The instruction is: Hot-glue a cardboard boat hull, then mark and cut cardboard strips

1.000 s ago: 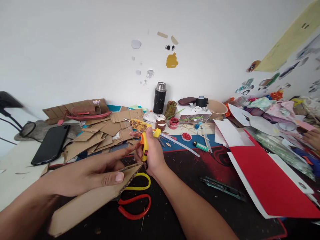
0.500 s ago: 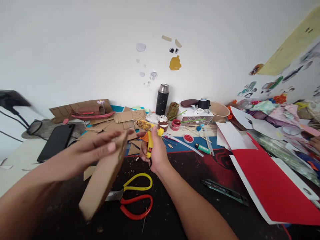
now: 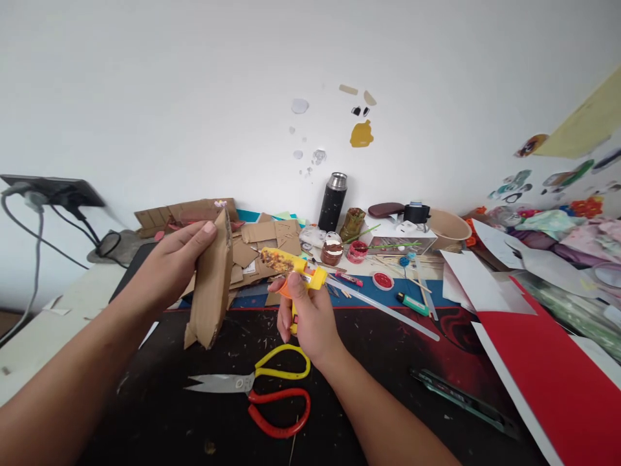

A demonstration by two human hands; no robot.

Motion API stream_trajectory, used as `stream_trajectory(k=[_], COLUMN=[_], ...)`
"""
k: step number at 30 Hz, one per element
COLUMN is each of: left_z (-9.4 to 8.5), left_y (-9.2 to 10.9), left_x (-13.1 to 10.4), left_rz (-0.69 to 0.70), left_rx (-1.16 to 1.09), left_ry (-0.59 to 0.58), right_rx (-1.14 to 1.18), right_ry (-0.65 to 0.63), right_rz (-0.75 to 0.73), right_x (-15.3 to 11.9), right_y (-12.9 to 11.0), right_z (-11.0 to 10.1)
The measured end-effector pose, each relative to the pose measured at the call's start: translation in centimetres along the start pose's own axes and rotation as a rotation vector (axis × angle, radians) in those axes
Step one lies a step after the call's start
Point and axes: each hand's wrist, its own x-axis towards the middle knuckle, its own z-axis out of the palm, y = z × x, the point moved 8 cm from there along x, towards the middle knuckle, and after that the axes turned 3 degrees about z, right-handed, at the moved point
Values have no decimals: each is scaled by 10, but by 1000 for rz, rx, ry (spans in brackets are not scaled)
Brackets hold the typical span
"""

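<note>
My left hand (image 3: 177,262) grips a folded cardboard piece (image 3: 209,288) near its top and holds it upright, long side down, above the dark mat. In my right hand (image 3: 310,317) is a yellow hot glue gun (image 3: 284,262) with a browned, stained nozzle end pointing left toward the cardboard, a gap between them. A clear glue stick (image 3: 388,310) juts from the back of the gun. Scissors (image 3: 250,382) with one yellow and one red handle lie below both hands, blades to the left.
A green utility knife (image 3: 466,401) and red paper (image 3: 548,362) lie to the right. Cardboard scraps (image 3: 264,233), a black flask (image 3: 333,200), paint jars (image 3: 332,249) and a green lighter (image 3: 412,304) are at the back. A power strip (image 3: 53,191) with cords is at the left.
The cardboard has been raised and turned more upright in my left hand, uncovering the scissor blades. The glue gun has turned, showing its side and the glue stick. The view has shifted left.
</note>
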Motion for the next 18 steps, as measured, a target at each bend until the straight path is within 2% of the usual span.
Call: stream_trajectory(k=[2,5,12,18], left_z=[3,7,10,10], left_y=[5,14,38,49], left_x=[-4,-7,-11,-13], left_rz=[-60,-49,55,128], left_rx=[-119,-166,26,105], left_ry=[0,-25,-56,-69], right_rx=[-41,-90,-134,-176], right_ry=[-9,12,78,67], right_rz=[-16,-24,-14,2], right_x=[-3,-6,-7,-10], right_y=[1,3,-2,-4], right_z=[2,2,-1,3])
